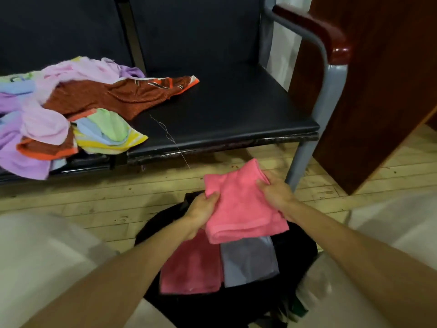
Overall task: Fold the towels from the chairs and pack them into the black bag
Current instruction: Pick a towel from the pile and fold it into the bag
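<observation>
holding item: folded pink towel (238,204), held level between both hands just above the open black bag (298,252) on the floor. left hand (203,209): forearm reaches in from lower left, wrist bent slightly; thumb lies on top of the towel's left edge, remaining fingers curled beneath the cloth and mostly hidden, pinching that edge. right hand (276,192): forearm reaches in from lower right; back of hand upward, fingers pressed together and curled over the towel's right edge, gripping it; fingertips partly hidden in the folds. bag contents: one darker pink towel (191,266), folded flat, on the left; one grey towel (248,261), folded flat, touching it on the right; both lie directly below the held towel, which overlaps their far ends. remaining stock: pile of unfolded towels (47,119) in lilac, pale pink, blue, green and yellow, heaped on the left of the black chair seat (224,110), with a brown towel (106,95) trimmed in orange spread across its top. a loose thread (170,136) trails over the seat's front edge. surroundings: red-brown armrest (314,22) on a grey frame, wooden floor (94,204), dark wooden panel (378,91) at right.
</observation>
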`<action>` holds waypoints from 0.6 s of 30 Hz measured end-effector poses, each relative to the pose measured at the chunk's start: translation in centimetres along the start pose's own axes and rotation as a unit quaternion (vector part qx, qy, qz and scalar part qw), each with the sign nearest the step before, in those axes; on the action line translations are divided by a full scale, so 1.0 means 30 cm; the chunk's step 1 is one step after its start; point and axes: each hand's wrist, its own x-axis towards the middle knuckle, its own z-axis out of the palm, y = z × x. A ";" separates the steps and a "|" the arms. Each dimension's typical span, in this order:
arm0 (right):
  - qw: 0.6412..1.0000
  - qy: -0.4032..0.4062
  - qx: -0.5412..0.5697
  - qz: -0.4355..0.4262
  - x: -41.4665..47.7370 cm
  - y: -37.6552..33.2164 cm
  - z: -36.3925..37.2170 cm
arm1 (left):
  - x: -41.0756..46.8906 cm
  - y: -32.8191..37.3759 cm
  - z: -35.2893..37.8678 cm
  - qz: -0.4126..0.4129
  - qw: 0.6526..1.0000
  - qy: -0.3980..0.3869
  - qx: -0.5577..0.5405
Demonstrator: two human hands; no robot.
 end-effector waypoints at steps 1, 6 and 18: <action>1.000 0.003 -0.021 0.015 -0.011 0.035 0.016 | 0.008 -0.044 0.030 -0.007 1.000 0.002 0.017; 0.992 -0.032 -0.105 0.068 0.003 0.217 0.066 | 0.075 -0.238 0.150 -0.022 0.997 0.028 0.075; 0.963 -0.046 -0.145 0.223 0.063 0.496 0.182 | 0.206 -0.488 0.255 -0.057 0.983 -0.066 0.161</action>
